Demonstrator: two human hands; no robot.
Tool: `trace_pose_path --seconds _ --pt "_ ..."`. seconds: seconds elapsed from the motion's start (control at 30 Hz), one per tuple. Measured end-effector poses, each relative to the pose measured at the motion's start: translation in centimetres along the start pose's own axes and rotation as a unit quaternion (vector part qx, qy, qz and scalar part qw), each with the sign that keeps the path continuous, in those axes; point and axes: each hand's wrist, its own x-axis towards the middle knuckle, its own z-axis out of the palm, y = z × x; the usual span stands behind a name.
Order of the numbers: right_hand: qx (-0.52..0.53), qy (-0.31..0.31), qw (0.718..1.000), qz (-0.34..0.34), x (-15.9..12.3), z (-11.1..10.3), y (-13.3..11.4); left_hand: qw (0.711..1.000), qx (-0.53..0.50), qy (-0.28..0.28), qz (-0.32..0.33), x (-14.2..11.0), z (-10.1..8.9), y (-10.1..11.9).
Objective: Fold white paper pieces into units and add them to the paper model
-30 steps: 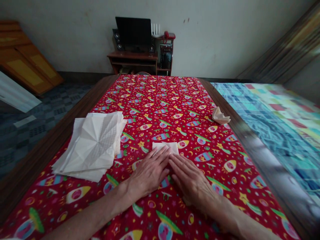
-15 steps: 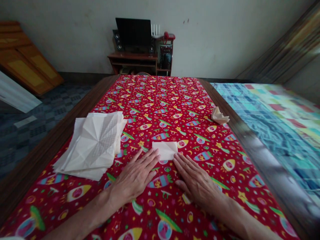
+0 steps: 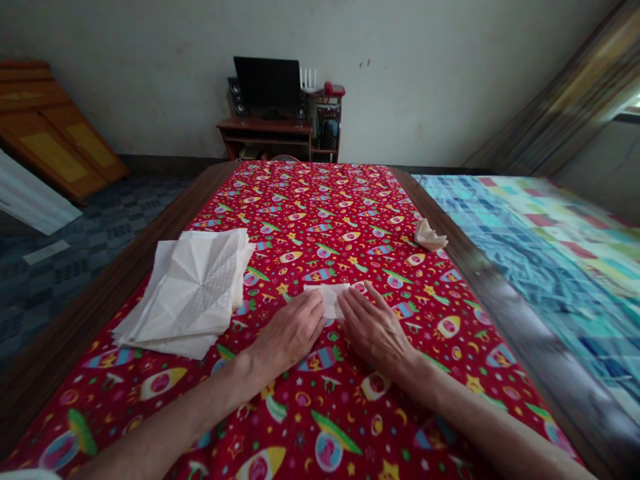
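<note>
A small folded sheet of white paper (image 3: 332, 300) lies flat on the red patterned tablecloth (image 3: 325, 373) in front of me. My left hand (image 3: 297, 323) is over its left end, fingers bent and pressed together on the paper, covering that edge. On the right end rests my right hand (image 3: 375, 327), its fingers stretched out flat and the index finger a little apart. Left of my hands is a stack of creased white paper sheets (image 3: 193, 287). A folded paper piece (image 3: 429, 236) stands near the table's right side.
The dark wooden table edge (image 3: 465, 267) runs along the right, beside a bed with a blue checked cover (image 3: 505, 267). Beyond the far end stands a desk (image 3: 265, 128) with a monitor (image 3: 269, 87) and red telephone (image 3: 333, 90). A wooden cabinet (image 3: 65, 133) is at left.
My left fingers have gone from stretched flat to bent over the paper's left end. My right hand has shifted slightly left and further onto the paper. The view has tilted up a little.
</note>
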Motion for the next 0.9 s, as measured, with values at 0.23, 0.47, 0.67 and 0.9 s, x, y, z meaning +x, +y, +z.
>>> trace_pose_path --seconds 0.23,0.47,0.67,0.9 --pt "0.039 -0.044 0.998 0.034 -0.1 1.1 1.4 0.999 -0.024 -0.035 -0.009 -0.4 0.4 -1.0" --pt "0.084 0.023 0.988 0.131 0.0 0.2 2.7 0.998 -0.021 -0.023 -0.046 -1.0 0.1 -1.0" --pt "0.134 -0.012 0.967 0.218 0.0 0.0 2.0 0.996 -0.055 0.046 -0.052 -1.2 0.8 -1.5" --pt "0.217 -0.049 0.936 0.273 0.2 0.4 1.0 0.988 -0.101 0.088 -0.072 -1.0 0.4 -1.6"
